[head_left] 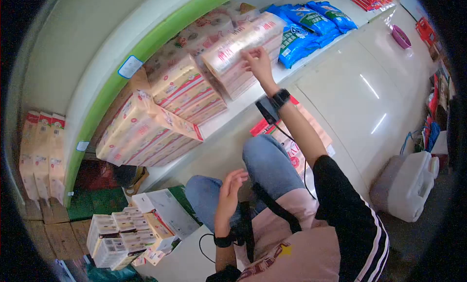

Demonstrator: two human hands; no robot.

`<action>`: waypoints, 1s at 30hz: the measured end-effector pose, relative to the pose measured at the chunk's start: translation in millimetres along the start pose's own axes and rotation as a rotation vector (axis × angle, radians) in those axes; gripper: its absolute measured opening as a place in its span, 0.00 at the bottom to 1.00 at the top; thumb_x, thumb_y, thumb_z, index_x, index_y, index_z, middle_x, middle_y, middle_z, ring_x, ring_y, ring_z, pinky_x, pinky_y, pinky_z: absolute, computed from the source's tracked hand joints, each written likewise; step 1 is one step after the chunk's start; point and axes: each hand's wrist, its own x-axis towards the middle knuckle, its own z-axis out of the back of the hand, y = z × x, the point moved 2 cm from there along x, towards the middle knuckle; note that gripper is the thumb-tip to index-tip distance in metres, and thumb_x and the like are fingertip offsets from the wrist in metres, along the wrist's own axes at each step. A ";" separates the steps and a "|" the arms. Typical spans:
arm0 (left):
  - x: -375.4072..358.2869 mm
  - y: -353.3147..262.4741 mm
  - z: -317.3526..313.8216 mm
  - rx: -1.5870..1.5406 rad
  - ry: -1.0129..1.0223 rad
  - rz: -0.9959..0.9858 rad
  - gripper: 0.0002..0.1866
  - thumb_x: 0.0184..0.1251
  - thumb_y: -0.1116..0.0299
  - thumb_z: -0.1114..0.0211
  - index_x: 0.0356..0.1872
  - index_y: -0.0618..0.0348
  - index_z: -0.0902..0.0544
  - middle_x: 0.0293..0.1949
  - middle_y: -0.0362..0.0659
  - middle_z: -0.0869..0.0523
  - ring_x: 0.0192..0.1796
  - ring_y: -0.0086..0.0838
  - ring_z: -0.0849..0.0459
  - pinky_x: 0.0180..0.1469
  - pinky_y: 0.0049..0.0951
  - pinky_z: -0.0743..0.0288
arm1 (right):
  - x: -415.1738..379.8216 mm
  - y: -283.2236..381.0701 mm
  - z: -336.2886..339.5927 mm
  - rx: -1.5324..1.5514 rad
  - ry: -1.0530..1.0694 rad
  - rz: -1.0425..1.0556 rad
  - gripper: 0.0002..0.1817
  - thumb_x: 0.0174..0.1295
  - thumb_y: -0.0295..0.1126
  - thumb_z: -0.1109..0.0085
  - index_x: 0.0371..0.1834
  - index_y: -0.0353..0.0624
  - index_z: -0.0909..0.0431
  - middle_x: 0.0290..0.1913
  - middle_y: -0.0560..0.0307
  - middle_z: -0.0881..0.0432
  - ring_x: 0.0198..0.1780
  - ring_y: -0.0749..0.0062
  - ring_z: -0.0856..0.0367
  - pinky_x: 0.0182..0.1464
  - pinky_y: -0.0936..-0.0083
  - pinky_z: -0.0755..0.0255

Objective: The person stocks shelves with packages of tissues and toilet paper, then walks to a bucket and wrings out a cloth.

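Note:
My right hand [259, 66], reaching up to the low shelf, is against the front of a stacked pack of tissues [232, 49] in clear wrap. Its fingers are bent but spread, and they do not close around the pack. My left hand [228, 193] is held above my knees with its fingers apart and nothing in it. Left of the right hand stand more tissue packs [180, 82] with red stripes, and a wide bundle of tissue packs [141, 131] sits nearest the shelf's left end. Behind them are rolls in printed wrap [209, 26].
Blue bags [301, 36] lie right of the tissues. A tissue bundle [296, 141] lies on the floor beside my knee. Small boxes [121, 236] are stacked at lower left near a white carton [168, 209]. A white jug [406, 187] and pink basin [401, 37] stand at right.

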 end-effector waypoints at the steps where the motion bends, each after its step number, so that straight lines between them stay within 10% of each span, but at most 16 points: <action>1: -3.1 -0.9 -0.1 0.026 0.001 -0.016 0.15 0.65 0.66 0.56 0.49 0.62 0.31 0.44 0.46 0.24 0.48 0.29 0.26 0.51 0.26 0.37 | 11.4 -8.5 -7.1 -0.133 0.007 0.048 0.24 0.44 0.36 0.36 0.39 0.36 0.37 0.29 0.50 0.27 0.21 0.68 0.25 0.21 0.76 0.30; 7: -16.5 -9.5 0.9 0.048 -0.024 -0.024 0.15 0.65 0.66 0.56 0.49 0.63 0.31 0.45 0.45 0.24 0.48 0.29 0.26 0.52 0.25 0.37 | 9.1 -75.9 -18.8 -0.594 0.005 0.474 0.30 0.40 0.32 0.35 0.47 0.39 0.40 0.42 0.51 0.33 0.45 0.63 0.33 0.37 0.75 0.29; 15: -28.6 2.2 4.0 0.014 -0.003 0.010 0.17 0.65 0.63 0.55 0.48 0.63 0.31 0.45 0.46 0.24 0.48 0.30 0.26 0.52 0.27 0.36 | -3.8 -89.1 17.9 -0.454 0.497 0.280 0.39 0.42 0.31 0.37 0.59 0.43 0.48 0.60 0.52 0.45 0.58 0.64 0.41 0.43 0.76 0.29; 23: -18.6 5.8 -2.3 0.070 0.006 0.000 0.19 0.66 0.59 0.58 0.48 0.64 0.31 0.44 0.47 0.23 0.48 0.30 0.25 0.51 0.28 0.35 | -43.7 -45.7 80.3 -0.364 0.680 0.158 0.40 0.51 0.28 0.44 0.65 0.51 0.58 0.66 0.54 0.52 0.39 0.76 0.26 0.44 0.78 0.31; 30: -14.0 -6.2 -3.2 0.040 0.062 -0.026 0.16 0.65 0.65 0.55 0.48 0.64 0.31 0.44 0.46 0.24 0.47 0.28 0.26 0.50 0.25 0.36 | -84.9 -54.2 172.7 -0.579 0.461 0.100 0.26 0.52 0.32 0.47 0.56 0.44 0.39 0.55 0.49 0.34 0.48 0.64 0.29 0.49 0.74 0.35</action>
